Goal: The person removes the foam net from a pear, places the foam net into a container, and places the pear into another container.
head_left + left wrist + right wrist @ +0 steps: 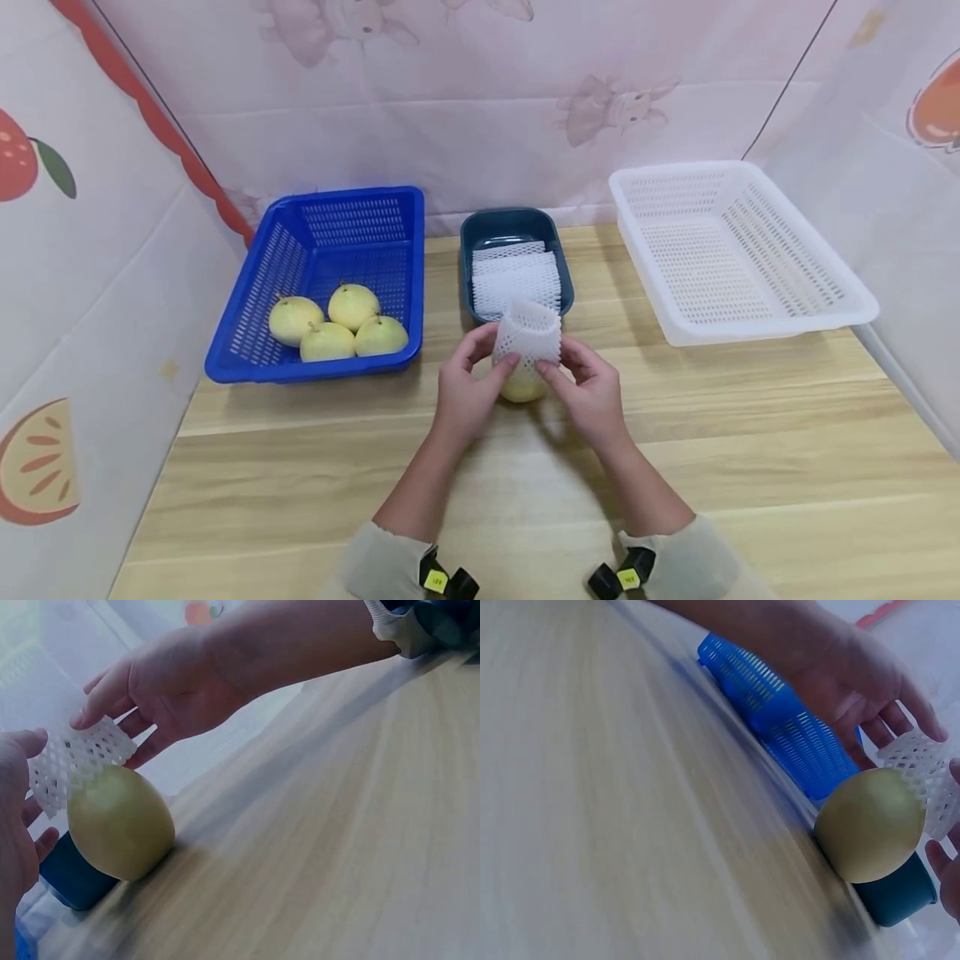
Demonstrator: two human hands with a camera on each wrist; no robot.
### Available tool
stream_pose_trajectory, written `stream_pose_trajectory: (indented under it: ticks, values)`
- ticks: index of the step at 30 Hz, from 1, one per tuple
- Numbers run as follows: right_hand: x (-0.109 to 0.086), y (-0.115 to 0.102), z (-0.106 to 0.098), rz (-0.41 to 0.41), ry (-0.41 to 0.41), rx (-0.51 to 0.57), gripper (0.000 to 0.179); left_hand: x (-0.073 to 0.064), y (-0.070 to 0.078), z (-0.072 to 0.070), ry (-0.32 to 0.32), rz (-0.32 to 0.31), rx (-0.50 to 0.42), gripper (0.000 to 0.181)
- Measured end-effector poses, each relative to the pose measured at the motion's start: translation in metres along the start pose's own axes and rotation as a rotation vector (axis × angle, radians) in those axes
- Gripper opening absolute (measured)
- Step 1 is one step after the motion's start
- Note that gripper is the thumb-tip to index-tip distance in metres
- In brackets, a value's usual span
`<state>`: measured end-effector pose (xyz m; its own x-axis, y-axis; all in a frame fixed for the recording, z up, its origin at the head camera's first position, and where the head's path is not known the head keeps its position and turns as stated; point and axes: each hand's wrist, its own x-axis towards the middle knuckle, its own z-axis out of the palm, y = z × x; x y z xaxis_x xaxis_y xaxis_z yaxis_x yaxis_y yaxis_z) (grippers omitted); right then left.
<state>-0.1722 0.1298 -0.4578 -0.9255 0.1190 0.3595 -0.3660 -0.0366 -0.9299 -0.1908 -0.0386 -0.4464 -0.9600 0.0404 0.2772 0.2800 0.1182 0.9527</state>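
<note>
A pale yellow pear (522,389) stands on the table between the two hands, a white foam net sleeve (528,337) drawn over its upper part. My left hand (467,396) pinches the net's left edge between thumb and fingers. On the other side, my right hand (594,398) pinches the net's right edge. The lower part of the pear (120,825) is bare in the left wrist view. In the right wrist view the net (922,776) flares up from the pear (870,825), its far end cut off by the frame.
Left of the hands, a blue basket (315,372) holds several pears (327,342). Behind the hands, a dark green bin (567,293) contains more foam nets (516,279). A white basket (772,327) stands at the right on the wooden table (750,467).
</note>
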Motion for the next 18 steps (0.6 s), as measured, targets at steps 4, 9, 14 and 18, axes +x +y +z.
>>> stream_pose_trajectory:
  ticks: [4,9,14,18]
  values:
    - [0.003,-0.005,0.002,-0.031,-0.018,-0.049,0.034,0.004,0.005,-0.001,0.008,0.006,0.009,0.038]
    - [0.014,-0.014,0.001,-0.069,-0.049,-0.113,0.032,0.012,0.018,-0.002,-0.015,0.048,0.022,0.036]
    - [0.031,-0.032,-0.001,-0.099,-0.116,-0.152,0.031,0.027,0.044,-0.007,-0.081,0.003,-0.008,0.047]
    - [0.047,-0.047,-0.002,-0.112,-0.196,-0.211,0.032,0.043,0.065,-0.009,-0.105,-0.032,-0.065,0.047]
